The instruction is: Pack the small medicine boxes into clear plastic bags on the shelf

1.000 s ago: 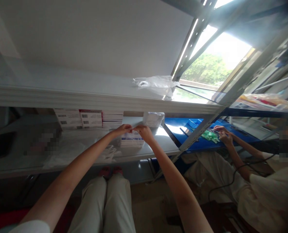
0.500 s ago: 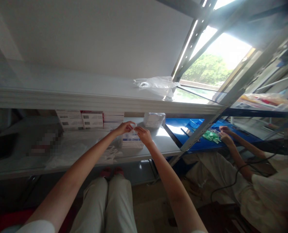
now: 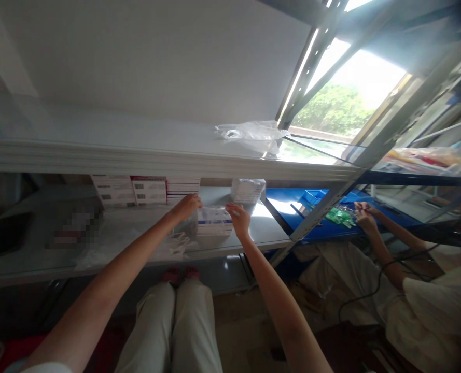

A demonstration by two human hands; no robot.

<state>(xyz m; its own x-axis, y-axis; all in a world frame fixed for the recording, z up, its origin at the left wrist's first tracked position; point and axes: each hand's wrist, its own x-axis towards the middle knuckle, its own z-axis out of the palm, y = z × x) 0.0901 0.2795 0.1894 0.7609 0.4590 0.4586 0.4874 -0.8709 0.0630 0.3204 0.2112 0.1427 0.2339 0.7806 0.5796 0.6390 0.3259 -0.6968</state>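
A stack of white boxes with blue bands sits in a clear plastic bag on the lower shelf in front of me. My left hand is at the bag's upper left, fingers curled closed on its thin plastic. On the other side, my right hand pinches the bag near its top right corner. Clear film seems to stretch between the two hands, though it is faint. Loose clear plastic bags lie left of the stack, beneath my left forearm.
Behind my left hand stand rows of red and white boxes. Another bagged stack is at the back. An upper shelf edge crosses above my hands. To the right, past a metal post, a person's hands work over green items.
My hands were together above the stack, fingers meeting on a bit of plastic. They have moved apart, left hand to the left and right hand to the right and slightly down.
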